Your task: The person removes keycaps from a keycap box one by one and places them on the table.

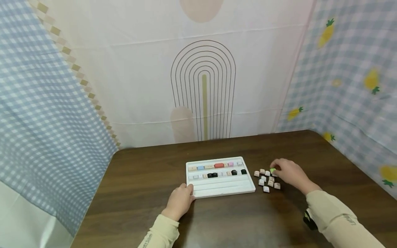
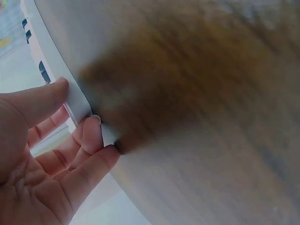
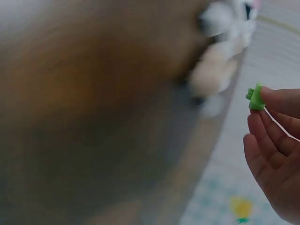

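A white tray (image 1: pixel 221 188) lies on the table, with keycaps of several colours along its back and middle ledges; its front ledge is bare. My left hand (image 1: pixel 180 199) holds the tray's front left corner. In the left wrist view the thumb rests on the tray's frame (image 2: pixel 61 70) and the other fingers are at its edge. To the right of the tray, my right hand (image 1: pixel 289 174) pinches a green keycap (image 3: pixel 257 97) between thumb and fingers, its stem side showing in the right wrist view. Loose pale keycaps (image 1: pixel 271 183) lie just below and left of that hand.
The brown wooden table (image 1: pixel 139 189) reaches back to a pale cloth backdrop (image 1: pixel 139 86). Checked cloth hangs at both sides. A small dark object (image 1: pixel 309 222) shows beside the right sleeve.
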